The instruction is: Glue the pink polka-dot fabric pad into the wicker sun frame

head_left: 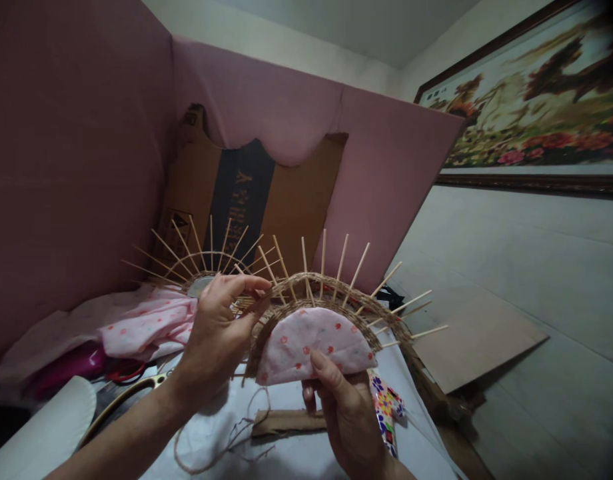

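Note:
A half-round craft piece stands upright in front of me, its flat face covered in pink fabric (286, 347) with small red prints. Thin wooden sticks (324, 257) fan out from its curved edge, and brown jute twine (336, 287) is woven around them in bands. Low on the fabric, my right hand (344, 400) grips the piece with the thumb in front and the fingers behind. My left hand (219, 333) pinches the twine at the left end of the outer band. A loose strand of twine (201, 470) lies on the table below.
Behind on the left is a similar fan of sticks (211, 252) with bunched pink fabric (146, 323). Scissors (129, 370), a white paper plate (61, 420), a cardboard strip (286, 423) and a flower-patterned object (384, 403) lie around. Pink panels (376, 167) and cut cardboard (301, 193) stand behind.

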Demonstrator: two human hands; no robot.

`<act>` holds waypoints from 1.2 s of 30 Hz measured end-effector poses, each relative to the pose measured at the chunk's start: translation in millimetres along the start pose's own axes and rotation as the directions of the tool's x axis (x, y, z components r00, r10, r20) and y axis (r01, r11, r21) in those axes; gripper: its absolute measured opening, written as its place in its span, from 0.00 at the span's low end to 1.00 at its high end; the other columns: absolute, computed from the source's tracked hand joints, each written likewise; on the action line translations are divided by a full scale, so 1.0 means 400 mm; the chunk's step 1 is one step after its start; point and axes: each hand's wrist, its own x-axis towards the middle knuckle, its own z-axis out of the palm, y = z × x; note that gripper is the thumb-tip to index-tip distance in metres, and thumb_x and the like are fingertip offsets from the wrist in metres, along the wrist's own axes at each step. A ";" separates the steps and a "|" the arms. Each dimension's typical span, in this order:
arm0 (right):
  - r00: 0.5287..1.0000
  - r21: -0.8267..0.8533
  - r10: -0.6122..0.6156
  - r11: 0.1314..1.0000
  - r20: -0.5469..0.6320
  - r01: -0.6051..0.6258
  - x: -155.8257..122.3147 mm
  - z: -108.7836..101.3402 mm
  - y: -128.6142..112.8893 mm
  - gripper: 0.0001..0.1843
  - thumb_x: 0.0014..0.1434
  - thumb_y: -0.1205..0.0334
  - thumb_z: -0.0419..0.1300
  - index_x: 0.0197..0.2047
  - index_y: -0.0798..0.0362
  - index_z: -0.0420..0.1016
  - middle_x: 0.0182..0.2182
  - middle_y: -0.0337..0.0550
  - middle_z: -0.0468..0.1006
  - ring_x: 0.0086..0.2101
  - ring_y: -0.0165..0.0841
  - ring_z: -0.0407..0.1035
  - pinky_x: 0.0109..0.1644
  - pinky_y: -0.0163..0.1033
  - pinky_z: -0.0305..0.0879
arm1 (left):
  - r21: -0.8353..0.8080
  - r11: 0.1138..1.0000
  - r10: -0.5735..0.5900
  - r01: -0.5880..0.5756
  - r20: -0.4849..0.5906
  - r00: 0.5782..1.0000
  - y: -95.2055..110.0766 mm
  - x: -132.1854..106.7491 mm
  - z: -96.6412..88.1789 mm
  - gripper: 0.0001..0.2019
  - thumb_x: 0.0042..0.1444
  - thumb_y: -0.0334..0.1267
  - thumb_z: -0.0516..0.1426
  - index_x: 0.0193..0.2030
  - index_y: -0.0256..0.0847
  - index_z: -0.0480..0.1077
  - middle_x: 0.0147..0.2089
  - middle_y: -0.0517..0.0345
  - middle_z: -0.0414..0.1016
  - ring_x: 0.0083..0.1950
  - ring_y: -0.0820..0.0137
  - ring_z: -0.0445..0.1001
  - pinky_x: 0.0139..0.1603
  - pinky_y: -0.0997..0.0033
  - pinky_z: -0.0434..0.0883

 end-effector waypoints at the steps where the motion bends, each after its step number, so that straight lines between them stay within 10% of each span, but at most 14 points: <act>1: 1.000 0.001 -0.006 1.000 0.003 0.006 0.000 0.000 0.000 0.09 0.53 0.59 0.65 0.29 0.55 0.70 0.20 0.34 0.69 0.18 0.24 0.62 0.18 0.27 0.59 | -0.002 1.000 -0.003 0.003 0.003 1.000 0.001 0.000 0.000 0.04 0.52 0.36 0.59 0.36 0.45 0.73 0.36 0.59 0.73 0.40 0.65 0.70 0.43 0.61 0.65; 36: 1.000 -0.008 -0.013 1.000 -0.009 0.013 -0.002 0.000 0.002 0.09 0.53 0.60 0.65 0.31 0.54 0.70 0.21 0.34 0.69 0.19 0.24 0.63 0.18 0.28 0.59 | -0.047 0.997 -0.061 0.061 0.005 0.998 0.006 0.003 -0.006 0.04 0.52 0.35 0.59 0.36 0.46 0.73 0.35 0.60 0.75 0.38 0.66 0.71 0.41 0.63 0.66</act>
